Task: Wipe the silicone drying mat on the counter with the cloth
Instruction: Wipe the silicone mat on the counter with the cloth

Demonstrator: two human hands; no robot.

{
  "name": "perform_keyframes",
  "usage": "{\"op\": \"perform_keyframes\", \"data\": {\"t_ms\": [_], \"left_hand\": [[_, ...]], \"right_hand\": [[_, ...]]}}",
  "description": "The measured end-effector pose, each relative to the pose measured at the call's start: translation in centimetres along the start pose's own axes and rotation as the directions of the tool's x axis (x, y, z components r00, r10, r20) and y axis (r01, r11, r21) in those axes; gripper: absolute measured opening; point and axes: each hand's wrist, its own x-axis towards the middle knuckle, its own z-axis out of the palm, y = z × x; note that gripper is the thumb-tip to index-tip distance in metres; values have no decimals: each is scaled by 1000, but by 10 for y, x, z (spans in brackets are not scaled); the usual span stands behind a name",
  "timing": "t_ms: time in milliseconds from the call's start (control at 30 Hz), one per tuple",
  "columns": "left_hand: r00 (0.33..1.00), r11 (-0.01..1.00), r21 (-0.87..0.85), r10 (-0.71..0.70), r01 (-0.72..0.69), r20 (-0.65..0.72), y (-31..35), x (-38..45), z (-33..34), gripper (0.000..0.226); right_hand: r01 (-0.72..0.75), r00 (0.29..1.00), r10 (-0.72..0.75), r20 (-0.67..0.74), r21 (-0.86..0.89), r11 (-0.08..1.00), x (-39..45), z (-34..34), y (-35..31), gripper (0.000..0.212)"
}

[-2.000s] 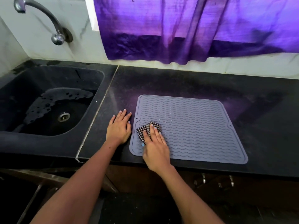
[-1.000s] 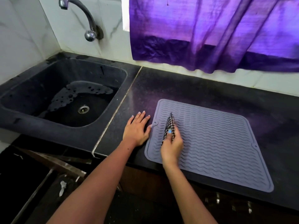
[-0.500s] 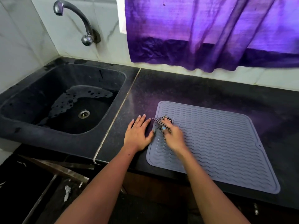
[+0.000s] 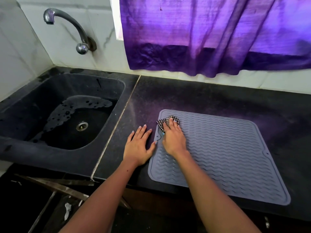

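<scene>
Right now we see the silicone drying mat [image 4: 227,152] lying flat on the black counter [image 4: 210,98], a grey square with wavy ridges, its near edge close to the counter's front lip. All other places we give from this mat.

At the mat's far left corner our right hand [image 4: 173,140] presses down on the cloth [image 4: 165,121], a small black-and-white checked rag bunched under the fingers [image 4: 171,122]. Those fingers lie curled over the cloth, holding it against the ridges; part of the rag shows beyond the fingertips and along the mat's left rim.

Just off the mat's left edge our left hand [image 4: 138,147] rests palm down on the bare counter, fingers spread and straight, gripping nothing; its thumb reaches the mat's rim, though we cannot tell if it touches.

Farther left of the mat sits the dark sink [image 4: 25,148], wet around its drain, with a curved tap [image 4: 70,29] above it. Behind the mat a purple curtain [image 4: 210,34] hangs over the pale wall.
</scene>
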Motion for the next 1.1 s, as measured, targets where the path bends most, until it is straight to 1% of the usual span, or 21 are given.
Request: {"op": "perform_keyframes", "data": {"t_ms": [100,133,200,233,267,300,367,433,500,567,633,700,767,800,833,867,900,933,1000,1033,1100], "left_hand": [[1000,1000,-2,-1,1,-7,0,0,0,78],[1000,1000,-4,0,0,-6,0,0,-1,78],[1000,1000,-6,9,-9,-3,0,0,0,78],[1000,1000,-15,8,-8,-6,-1,-1,1,78],[1000,1000,-24,7,-8,-15,-2,0,1,78],[1000,999,-32,8,-8,-24,-1,0,1,78],[1000,999,-35,12,-13,-28,-1,0,1,78],[1000,999,-38,11,-12,-23,-2,0,0,79],[1000,1000,-30,6,-7,-22,-2,0,0,79],[1000,1000,-23,4,-5,-23,-1,1,0,79],[1000,1000,-21,0,0,-14,0,0,0,79],[1000,1000,-12,3,-3,-6,0,0,0,80],[1000,1000,-21,5,-6,-8,-1,0,-1,80],[1000,1000,-29,7,-7,-12,-2,0,0,80],[1000,999,-34,11,-11,-18,-2,0,0,80],[1000,999,-34,13,-14,-23,-1,0,0,80],[1000,999,-34,11,-12,-26,-1,-1,0,80],[1000,999,-34,8,-9,-25,-1,-1,0,80],[1000,1000,-26,10,-10,-14,-2,0,-1,80],[1000,1000,-23,13,-13,-11,-3,0,-1,81],[1000,999,-28,14,-14,-11,-3,0,-1,81]], "right_hand": [[-89,996,83,30,311,946,14,-12,10,53],[-166,986,160,57,506,846,19,-17,14,46],[-272,940,314,137,855,441,26,-35,16,33],[-263,912,387,138,920,290,30,-41,18,30],[-241,887,453,92,928,283,33,-48,20,31],[-229,871,491,-13,873,431,35,-52,22,35],[-179,889,398,-227,628,758,30,-54,23,46],[-133,949,227,-218,375,918,25,-42,21,56],[-93,990,105,-92,130,987,21,-21,17,61],[-64,997,64,-31,1,998,16,-6,16,64],[-58,998,59,-26,23,998,18,-1,20,65],[-77,997,77,10,155,985,22,-9,25,60],[-198,979,193,61,490,849,30,-19,32,49],[-282,952,283,118,703,653,33,-27,35,44],[-331,911,366,191,868,371,35,-36,37,39],[-309,868,442,227,943,122,38,-44,41,34],[-275,823,524,218,961,34,41,-50,45,31],[-283,793,592,147,948,143,42,-57,49,31],[-325,801,587,-120,737,593,37,-66,56,40],[-309,837,503,-216,572,760,32,-68,58,45],[-240,926,300,-227,259,936,24,-57,63,53]]}}
